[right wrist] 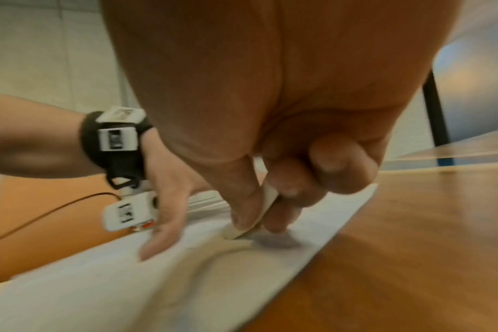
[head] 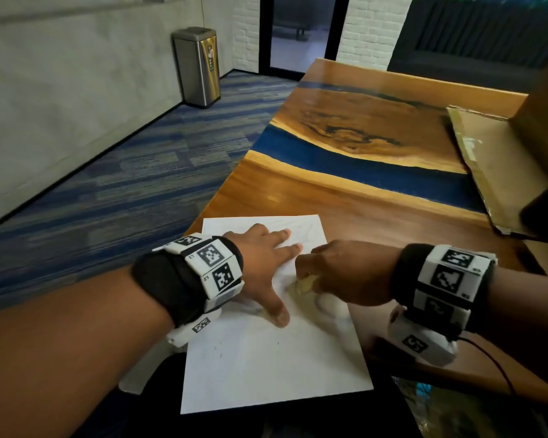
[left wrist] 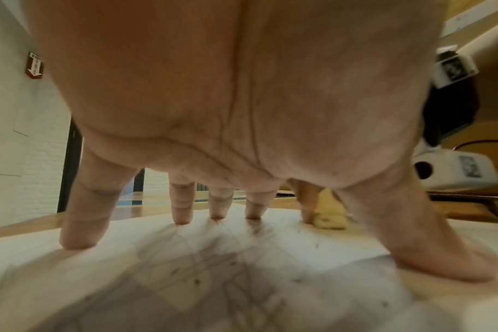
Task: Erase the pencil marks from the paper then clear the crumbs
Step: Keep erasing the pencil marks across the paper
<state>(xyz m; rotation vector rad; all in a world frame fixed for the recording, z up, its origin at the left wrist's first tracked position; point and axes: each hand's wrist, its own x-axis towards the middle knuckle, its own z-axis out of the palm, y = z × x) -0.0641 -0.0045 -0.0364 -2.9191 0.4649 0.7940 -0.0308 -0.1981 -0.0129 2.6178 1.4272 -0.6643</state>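
Observation:
A white sheet of paper (head: pixel 266 368) lies on the near corner of the wooden table (head: pixel 393 222), with faint pencil lines (left wrist: pixel 213 269) and dark crumbs (left wrist: pixel 196 280) on it. My left hand (head: pixel 266 263) lies flat with spread fingers (left wrist: pixel 80 235) pressing the sheet down. My right hand (head: pixel 339 273) pinches a pale eraser (right wrist: pixel 259 215) between thumb and fingers, its tip touching the paper beside the left thumb. The same eraser (left wrist: pixel 329 219) shows past the left fingers in the left wrist view. The paper bulges a little by the eraser (head: pixel 304 284).
An open cardboard box (head: pixel 487 165) lies on the table at the right. A blue resin band (head: pixel 361 165) crosses the tabletop. A metal bin (head: pixel 198 66) stands on the carpet by the wall, far left. A thin cable (head: pixel 494 358) trails from the right wrist.

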